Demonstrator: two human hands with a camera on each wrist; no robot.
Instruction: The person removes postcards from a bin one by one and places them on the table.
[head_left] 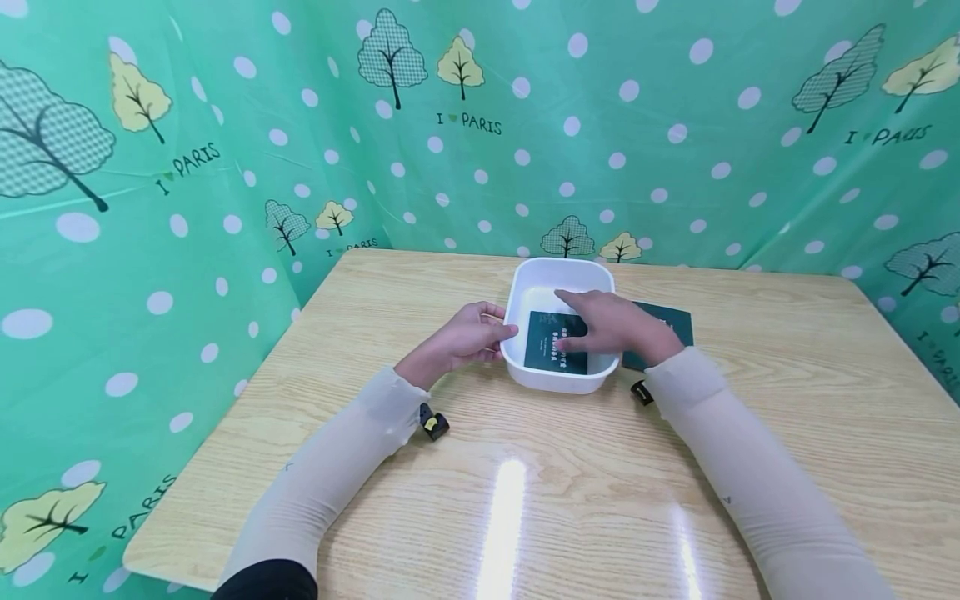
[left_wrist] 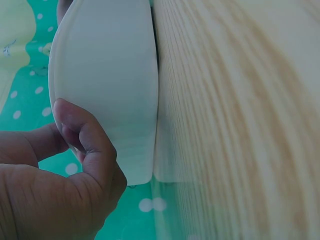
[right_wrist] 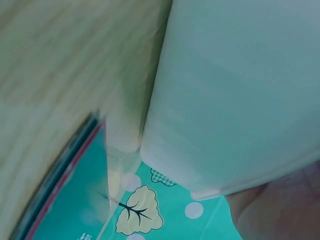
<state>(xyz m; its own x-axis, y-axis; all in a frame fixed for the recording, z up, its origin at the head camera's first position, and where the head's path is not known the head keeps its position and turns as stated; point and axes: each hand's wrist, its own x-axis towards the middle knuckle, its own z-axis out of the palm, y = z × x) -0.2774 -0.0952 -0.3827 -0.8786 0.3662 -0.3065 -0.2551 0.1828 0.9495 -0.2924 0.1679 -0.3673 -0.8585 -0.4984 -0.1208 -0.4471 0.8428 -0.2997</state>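
Observation:
A white rectangular plastic basin (head_left: 558,383) stands on the wooden table. My left hand (head_left: 474,333) grips its left rim, with thumb and fingers at the edge, as the left wrist view (left_wrist: 75,165) also shows. Inside the basin lies a dark green booklet (head_left: 542,342) with white lettering. Over the basin reaches my right hand (head_left: 603,321), thumb and fingers spread apart, the thumb over the booklet; whether it touches the cover I cannot tell. Just right of the basin, a second dark green booklet (head_left: 678,323) lies on the table, partly hidden by the right wrist.
Black strap pieces (head_left: 435,423) hang at the left wrist, and another black piece (head_left: 642,392) shows by the right wrist. The wooden table (head_left: 772,358) ends at a green polka-dot curtain (head_left: 660,150) behind and to the left.

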